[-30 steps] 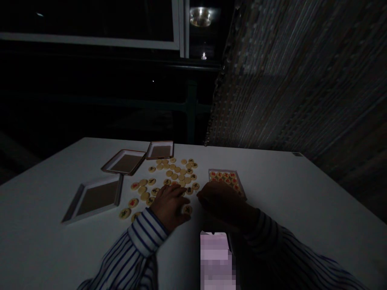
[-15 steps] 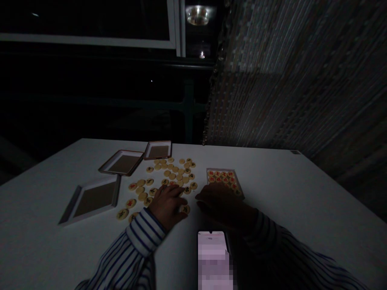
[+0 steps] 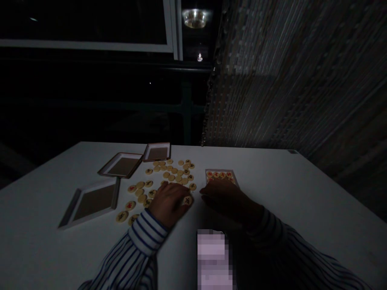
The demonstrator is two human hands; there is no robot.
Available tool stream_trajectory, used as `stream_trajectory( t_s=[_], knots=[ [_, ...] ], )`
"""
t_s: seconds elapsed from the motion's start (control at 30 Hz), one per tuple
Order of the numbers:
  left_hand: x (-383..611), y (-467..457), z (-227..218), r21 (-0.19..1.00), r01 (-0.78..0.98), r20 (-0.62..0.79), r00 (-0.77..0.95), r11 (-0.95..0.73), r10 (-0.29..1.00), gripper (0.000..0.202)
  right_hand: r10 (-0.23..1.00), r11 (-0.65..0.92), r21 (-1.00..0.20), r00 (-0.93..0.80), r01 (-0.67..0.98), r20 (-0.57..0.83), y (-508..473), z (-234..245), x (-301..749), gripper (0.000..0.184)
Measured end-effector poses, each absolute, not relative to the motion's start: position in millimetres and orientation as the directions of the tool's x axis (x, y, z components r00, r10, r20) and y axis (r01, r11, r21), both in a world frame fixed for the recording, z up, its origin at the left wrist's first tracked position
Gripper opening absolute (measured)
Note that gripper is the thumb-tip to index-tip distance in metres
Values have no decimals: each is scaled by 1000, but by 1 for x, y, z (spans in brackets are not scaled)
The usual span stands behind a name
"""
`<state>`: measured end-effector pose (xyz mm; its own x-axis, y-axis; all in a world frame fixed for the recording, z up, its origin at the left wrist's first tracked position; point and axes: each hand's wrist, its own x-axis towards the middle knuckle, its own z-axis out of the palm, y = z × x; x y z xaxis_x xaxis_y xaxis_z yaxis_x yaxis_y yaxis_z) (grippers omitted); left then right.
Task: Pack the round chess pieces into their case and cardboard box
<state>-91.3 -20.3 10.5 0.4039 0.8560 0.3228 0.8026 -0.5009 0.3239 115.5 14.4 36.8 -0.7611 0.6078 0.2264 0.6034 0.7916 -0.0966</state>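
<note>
A round wooden Chinese chess piece [image 3: 188, 200] with a dark character sits between the thumb and fingers of my left hand [image 3: 169, 203]. Beneath and beyond that hand lie several loose Chinese chess pieces [image 3: 171, 177], some blank side up, some with red or black characters. My right hand [image 3: 228, 201] is bent over the near part of a shallow box [image 3: 237, 182], where rows of red-marked pieces [image 3: 222, 175] show. Its fingers are curled downward in deep shadow, and whatever they hold is hidden.
Three shallow trays [image 3: 121, 166] stand left of the loose pieces. A phone [image 3: 211, 257] with a lit screen lies at the near side of the white table [image 3: 272, 181]. Beyond the far edge hang bead-like curtain strands [image 3: 250, 100], beside a dark window.
My left hand has raised the black-marked piece that was by its thumb. The right hand has shifted slightly right, covering more of the box. The view has tilted a little.
</note>
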Motion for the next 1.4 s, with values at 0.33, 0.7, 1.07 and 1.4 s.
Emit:
stream_trajectory(
  t_s=[0.33,0.7,1.07,1.4],
  knots=[
    [-86,-21,13,406,781,391,320,-474,863,26,623,779,-127,-737,614,262,24,39,132,19],
    [-68,-18,6,485,736,471,235,-472,850,28,660,750,-209,-685,628,310,12,44,148,17],
    [-57,-11,9,471,743,462,252,-476,850,28,725,667,-322,-484,672,491,10,24,162,18],
    [-32,-4,27,521,708,417,277,-477,866,27,716,651,-391,-357,651,599,13,12,174,17]
  ],
)
